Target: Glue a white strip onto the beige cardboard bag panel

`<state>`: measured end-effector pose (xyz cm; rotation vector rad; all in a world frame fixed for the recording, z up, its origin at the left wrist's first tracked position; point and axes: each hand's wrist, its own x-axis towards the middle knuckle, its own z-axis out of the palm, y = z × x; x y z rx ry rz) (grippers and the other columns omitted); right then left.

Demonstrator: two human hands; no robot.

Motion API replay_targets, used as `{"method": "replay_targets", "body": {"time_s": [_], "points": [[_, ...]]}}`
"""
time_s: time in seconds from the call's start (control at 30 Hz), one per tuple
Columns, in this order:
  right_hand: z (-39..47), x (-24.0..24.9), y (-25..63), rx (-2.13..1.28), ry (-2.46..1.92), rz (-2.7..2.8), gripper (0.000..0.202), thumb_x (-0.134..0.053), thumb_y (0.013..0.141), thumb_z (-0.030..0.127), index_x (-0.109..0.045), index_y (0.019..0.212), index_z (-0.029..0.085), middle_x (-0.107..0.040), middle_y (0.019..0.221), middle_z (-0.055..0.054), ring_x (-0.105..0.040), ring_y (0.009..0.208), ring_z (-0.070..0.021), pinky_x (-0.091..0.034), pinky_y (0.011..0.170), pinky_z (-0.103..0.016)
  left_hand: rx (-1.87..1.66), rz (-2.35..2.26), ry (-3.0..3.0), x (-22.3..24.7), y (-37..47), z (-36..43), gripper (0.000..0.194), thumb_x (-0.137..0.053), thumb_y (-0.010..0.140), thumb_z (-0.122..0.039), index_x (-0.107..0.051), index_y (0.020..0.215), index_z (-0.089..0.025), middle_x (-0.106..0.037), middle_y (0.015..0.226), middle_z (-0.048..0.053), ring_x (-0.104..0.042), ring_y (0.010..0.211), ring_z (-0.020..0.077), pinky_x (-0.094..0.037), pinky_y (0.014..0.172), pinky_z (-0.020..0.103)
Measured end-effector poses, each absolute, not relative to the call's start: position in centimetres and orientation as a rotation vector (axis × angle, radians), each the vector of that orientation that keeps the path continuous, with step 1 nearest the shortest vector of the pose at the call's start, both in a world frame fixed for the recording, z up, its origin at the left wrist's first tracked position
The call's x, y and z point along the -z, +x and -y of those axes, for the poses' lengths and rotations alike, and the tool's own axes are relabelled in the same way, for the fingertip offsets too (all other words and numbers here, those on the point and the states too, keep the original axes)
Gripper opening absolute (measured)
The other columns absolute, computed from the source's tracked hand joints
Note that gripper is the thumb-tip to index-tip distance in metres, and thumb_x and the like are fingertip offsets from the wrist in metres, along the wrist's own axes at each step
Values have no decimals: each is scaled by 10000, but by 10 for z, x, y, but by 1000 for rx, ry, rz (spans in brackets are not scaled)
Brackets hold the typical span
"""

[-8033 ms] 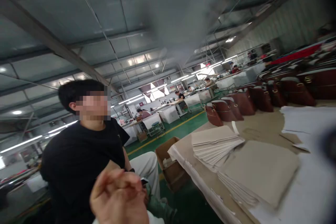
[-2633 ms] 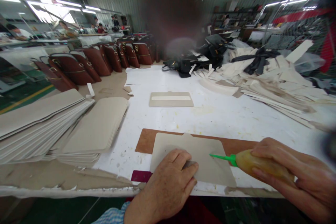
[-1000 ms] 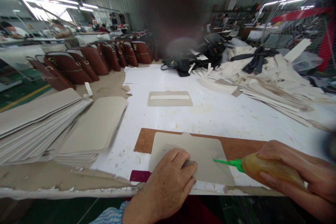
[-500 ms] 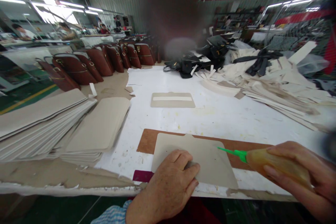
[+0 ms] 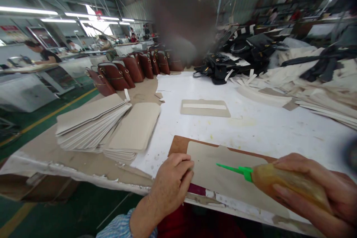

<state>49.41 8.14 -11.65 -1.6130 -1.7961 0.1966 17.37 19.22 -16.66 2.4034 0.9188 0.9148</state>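
A beige cut panel (image 5: 223,173) lies on a brown board (image 5: 180,144) near the table's front edge. My left hand (image 5: 171,184) rests at the panel's left edge, fingers curled over its corner. My right hand (image 5: 315,193) grips a yellowish glue bottle (image 5: 284,186) lying almost level. Its green nozzle (image 5: 232,170) points left, just above the panel's middle. Whether the tip touches the panel is unclear.
Two stacks of beige panels (image 5: 92,122) (image 5: 134,132) lie at the left. A single panel with a white strip (image 5: 205,108) sits farther back. Brown bags (image 5: 131,68) line the far left, black bags (image 5: 220,67) and loose cut pieces (image 5: 312,89) fill the right. People work at distant tables.
The view has swung left and down. My left hand has slid from the panel's middle to its left corner. The bottle stays in my right hand over the panel.
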Motion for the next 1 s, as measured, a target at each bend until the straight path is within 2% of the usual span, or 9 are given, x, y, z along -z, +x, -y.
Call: {"method": "replay_targets", "body": {"time_s": [0.07, 0.1, 0.27, 0.6, 0.7, 0.8, 1.0], "points": [[-92, 111, 481, -275, -1543, 1825, 225, -635, 1021, 584, -631, 1120, 381, -689, 815, 33, -630, 530, -214, -590, 443, -276, -903, -949, 2399, 170, 174, -192, 253, -566, 970, -93, -694, 1174, -172, -676, 1218, 113, -647, 1131, 274, -583, 983, 477], [-97, 110, 477, -300, -1503, 1838, 217, -640, 1029, 574, -641, 1112, 373, -677, 796, 39, -615, 519, -199, -578, 441, -263, -909, -956, 2394, 171, 175, -191, 244, -568, 970, -94, -695, 1165, -167, -675, 1219, 116, -644, 1134, 275, -579, 992, 480], [-111, 117, 470, -416, -1463, 1914, 232, -616, 1068, 556, -643, 1138, 335, -681, 956, 15, -675, 735, -204, -571, 541, -258, -913, -901, 2403, 170, 180, -193, 169, -576, 958, -79, -698, 1057, -142, -684, 1139, 114, -626, 1086, 278, -575, 968, 476], [-118, 119, 467, -509, -1499, 1968, 249, -591, 1087, 566, -628, 1160, 331, -653, 960, 24, -644, 754, -196, -555, 588, -267, -891, -907, 2384, 170, 181, -191, 148, -582, 921, -46, -653, 1003, -147, -667, 1108, 105, -594, 1071, 285, -556, 970, 486], [-121, 116, 468, -529, -1511, 2024, 243, -581, 1089, 563, -627, 1137, 329, -646, 939, 25, -634, 737, -199, -548, 582, -275, -845, -933, 2385, 170, 181, -189, 196, -585, 910, -41, -624, 1066, -153, -657, 1112, 104, -584, 1065, 294, -554, 964, 506], [-125, 113, 468, -536, -1483, 2080, 220, -554, 1109, 535, -621, 1117, 325, -643, 922, 28, -627, 732, -197, -531, 589, -285, -802, -976, 2391, 171, 181, -188, 329, -593, 897, -44, -576, 1206, -155, -649, 1133, 108, -573, 1073, 310, -557, 953, 528], [-134, 109, 457, -497, -1360, 2176, 178, -506, 1138, 444, -618, 1195, 317, -626, 1015, 1, -636, 828, -196, -531, 654, -307, -802, -1029, 2406, 174, 180, -189, 471, -589, 894, -63, -469, 1339, -156, -639, 1189, 126, -568, 1103, 325, -562, 977, 554]]}}
